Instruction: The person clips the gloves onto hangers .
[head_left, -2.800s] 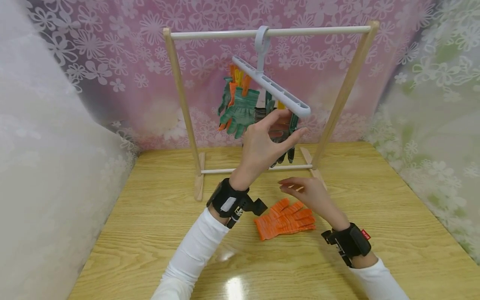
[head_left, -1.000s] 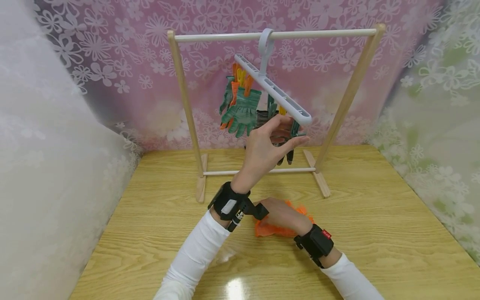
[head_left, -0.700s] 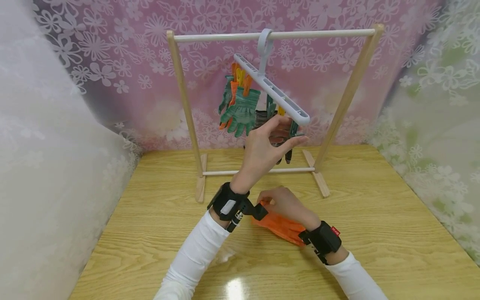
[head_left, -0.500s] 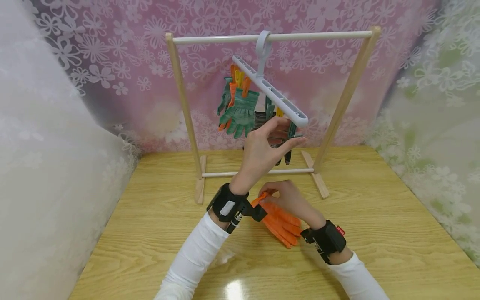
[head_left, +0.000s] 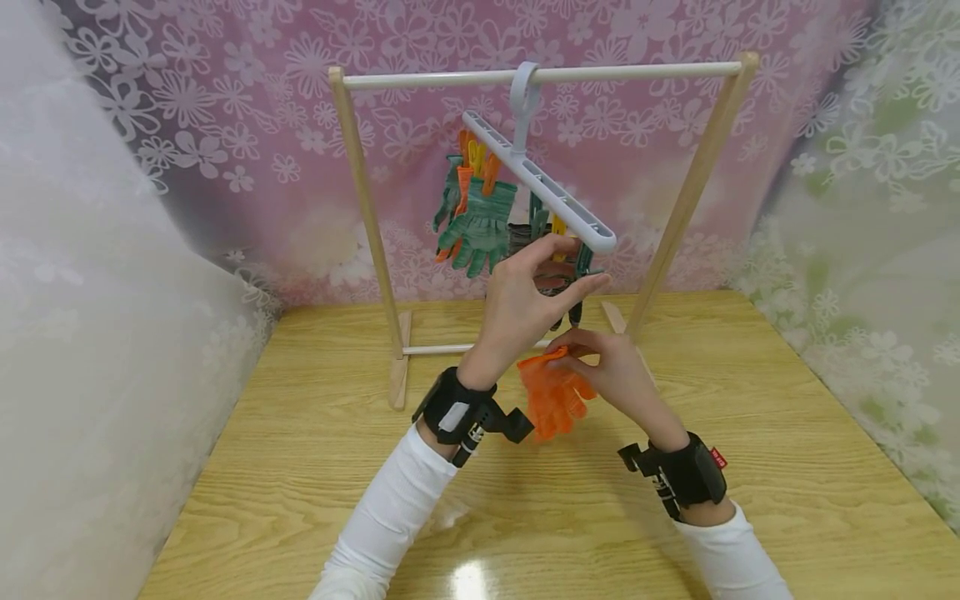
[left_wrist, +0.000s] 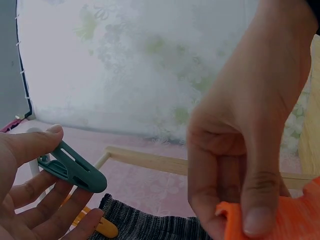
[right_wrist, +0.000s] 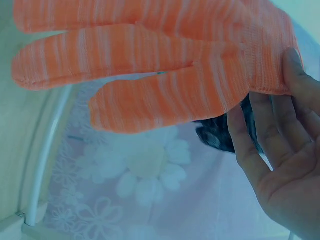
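Note:
My left hand (head_left: 517, 296) is raised at the near end of the grey clip hanger (head_left: 551, 192). It pinches a dark green clothespin (left_wrist: 82, 170) between thumb and fingers, and the left wrist view shows no glove in this peg. Below it, my right hand (head_left: 622, 375) pinches an orange knit glove (head_left: 553, 404) by its cuff. The glove hangs over the table with its fingers downward, and fills the upper part of the right wrist view. Beside the green peg, a yellow clothespin (left_wrist: 107, 228) grips a black-grey striped glove (left_wrist: 145, 220), partly behind my left hand in the head view.
The hanger hooks over the top bar of a wooden rack (head_left: 682, 200) on a wood-grain table (head_left: 300, 483). At its far end, orange and yellow clothespins hold a green glove (head_left: 480, 229) and other gloves. Floral cloth (head_left: 300, 200) surrounds the table.
My right hand came down to the orange glove on the table, took its cuff and lifted it toward the hanger. My left hand has closed on the green clothespin and stays at the hanger's near end.

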